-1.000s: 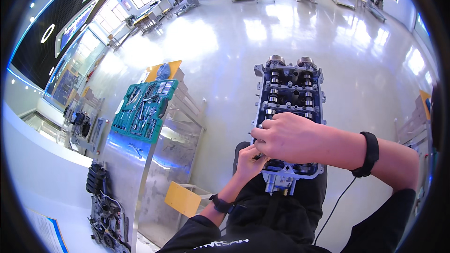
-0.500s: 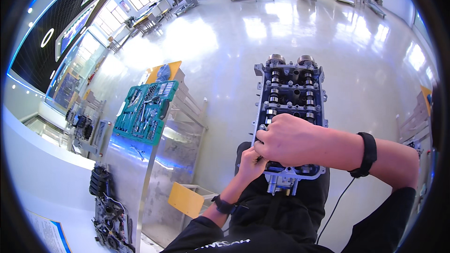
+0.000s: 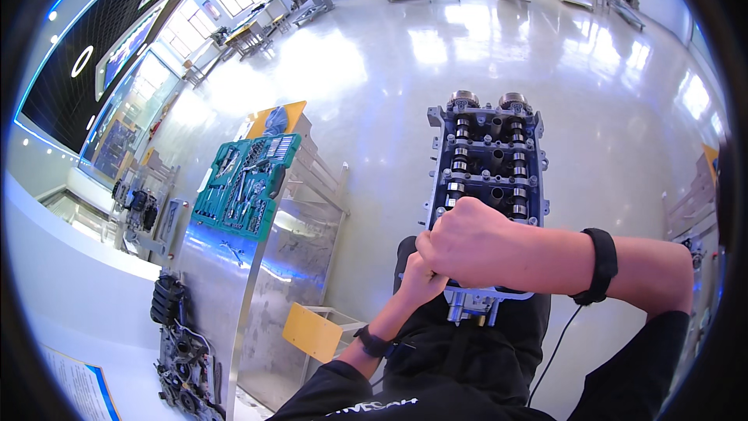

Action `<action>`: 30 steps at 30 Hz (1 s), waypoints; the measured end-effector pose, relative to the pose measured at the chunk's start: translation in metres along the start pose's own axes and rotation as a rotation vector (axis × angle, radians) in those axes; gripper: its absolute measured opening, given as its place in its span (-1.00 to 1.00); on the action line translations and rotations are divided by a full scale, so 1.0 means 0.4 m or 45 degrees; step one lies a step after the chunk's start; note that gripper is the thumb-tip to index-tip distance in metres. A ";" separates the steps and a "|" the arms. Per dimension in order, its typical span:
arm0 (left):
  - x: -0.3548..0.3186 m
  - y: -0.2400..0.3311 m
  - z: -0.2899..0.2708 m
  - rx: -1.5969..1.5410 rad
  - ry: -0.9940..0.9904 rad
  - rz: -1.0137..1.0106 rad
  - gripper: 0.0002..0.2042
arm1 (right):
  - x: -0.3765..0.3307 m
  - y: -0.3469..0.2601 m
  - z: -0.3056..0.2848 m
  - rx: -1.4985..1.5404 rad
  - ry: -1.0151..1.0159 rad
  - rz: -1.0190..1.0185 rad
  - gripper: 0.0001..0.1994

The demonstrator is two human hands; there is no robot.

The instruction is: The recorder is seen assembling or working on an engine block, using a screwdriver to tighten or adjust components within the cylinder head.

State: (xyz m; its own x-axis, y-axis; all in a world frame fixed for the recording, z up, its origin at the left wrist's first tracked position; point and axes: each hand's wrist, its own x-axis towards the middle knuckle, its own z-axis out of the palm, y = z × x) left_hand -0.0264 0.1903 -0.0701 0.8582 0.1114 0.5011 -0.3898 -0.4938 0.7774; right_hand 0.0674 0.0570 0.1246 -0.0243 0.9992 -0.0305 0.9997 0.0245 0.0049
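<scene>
An engine cylinder head (image 3: 489, 164) with two camshafts rests on my lap, its round cam gears at the far end. My right hand (image 3: 471, 240) is closed in a fist over the near left part of it, back of the hand upward. Just below and to the left, my left hand (image 3: 423, 277) is closed too, its fingers meeting those of the right hand. Whatever the two hands grip is hidden behind the fingers. My right hand and forearm cover much of the near end of the cylinder head.
Left of me, a metal bench (image 3: 210, 265) carries an open green tool case (image 3: 245, 187) with sockets, and loose tools. A yellow-topped stool (image 3: 312, 331) stands beside it. Engine parts (image 3: 183, 343) lie at the lower left. A cable (image 3: 557, 351) hangs on my right. Two people are far off.
Both closed hands have shifted slightly nearer to me and a little left across the cylinder head, staying together. The whole view has moved slightly.
</scene>
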 end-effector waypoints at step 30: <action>0.009 -0.015 -0.007 -0.271 -0.120 -0.016 -0.86 | -0.025 0.008 0.008 -0.123 0.052 -0.153 -0.76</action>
State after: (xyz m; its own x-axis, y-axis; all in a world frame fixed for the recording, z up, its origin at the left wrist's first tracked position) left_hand -0.0220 0.1961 -0.0720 0.8870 0.0309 0.4608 -0.4317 -0.2987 0.8511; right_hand 0.0710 0.0468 0.1219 -0.1460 0.9893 0.0038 0.9844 0.1449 0.0997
